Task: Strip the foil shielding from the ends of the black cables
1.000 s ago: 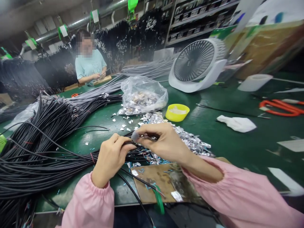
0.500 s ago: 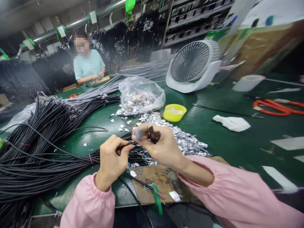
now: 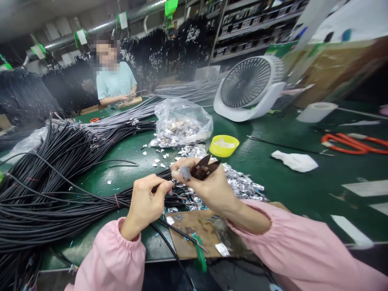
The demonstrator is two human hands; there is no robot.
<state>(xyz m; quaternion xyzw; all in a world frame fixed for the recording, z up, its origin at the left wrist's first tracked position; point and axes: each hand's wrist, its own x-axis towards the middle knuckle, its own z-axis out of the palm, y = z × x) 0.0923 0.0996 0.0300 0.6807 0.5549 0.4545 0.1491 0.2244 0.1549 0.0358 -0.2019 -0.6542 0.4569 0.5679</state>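
My left hand (image 3: 150,199) is closed, thumb pressed to the bent forefinger, pinching the end of a black cable that my fingers mostly cover. Close beside it, my right hand (image 3: 214,193) is wrapped round a pair of wire cutters (image 3: 205,169), whose dark blades stick up spread apart above the palm. Something grey (image 3: 184,173) shows at the right fingertips; whether it is a finger cover or a scrap I cannot tell. Below both hands, a bundle of black cables (image 3: 91,210) ends in stripped, coloured wires. A pile of silver foil scraps (image 3: 242,182) lies behind my right hand.
A clear plastic bag (image 3: 183,121) of scraps stands behind a yellow bowl (image 3: 224,146). Further right are a white fan (image 3: 247,89), a paper roll (image 3: 317,112) and orange-handled scissors (image 3: 348,143). A stained board (image 3: 194,238) lies at the front edge. A person (image 3: 117,85) sits across the table.
My right hand has turned so that more of the cutters' blades shows, pointing up. Both hands have shifted slightly to the right in the picture, and the view has moved a little.
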